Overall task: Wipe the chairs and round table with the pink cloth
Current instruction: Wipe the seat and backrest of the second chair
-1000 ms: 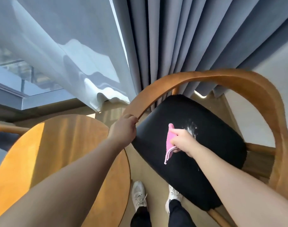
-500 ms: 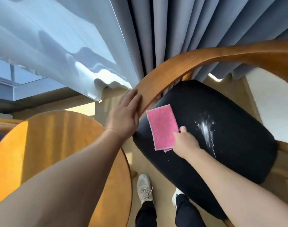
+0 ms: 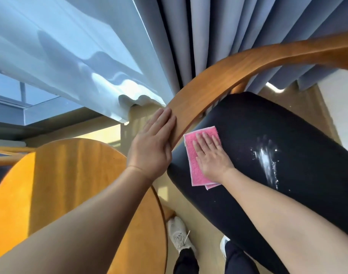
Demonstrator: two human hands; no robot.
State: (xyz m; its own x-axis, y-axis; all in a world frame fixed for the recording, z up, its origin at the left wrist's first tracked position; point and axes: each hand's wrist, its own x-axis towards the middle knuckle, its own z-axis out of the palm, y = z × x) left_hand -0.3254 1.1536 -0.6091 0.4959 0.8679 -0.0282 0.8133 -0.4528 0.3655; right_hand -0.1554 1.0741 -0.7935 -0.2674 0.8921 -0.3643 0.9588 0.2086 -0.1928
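The pink cloth [image 3: 195, 165] lies flat on the left part of the chair's black seat [image 3: 288, 135]. My right hand [image 3: 210, 153] presses on it with straight fingers. My left hand [image 3: 155, 147] rests flat against the end of the chair's curved wooden backrest [image 3: 238, 64]. A smear of white powder [image 3: 266, 159] marks the seat to the right of the cloth. The round wooden table [image 3: 70, 184] stands at lower left, under my left forearm.
Grey-blue curtains [image 3: 218, 36] and a sheer white curtain [image 3: 70, 56] hang right behind the chair. A window ledge [image 3: 40, 115] runs at the left. My feet in pale sneakers [image 3: 179, 236] stand on the wooden floor between table and chair.
The cloth went from bunched in my right hand to spread flat on the seat, and that hand now presses on top of it. My left hand opened flat against the backrest.
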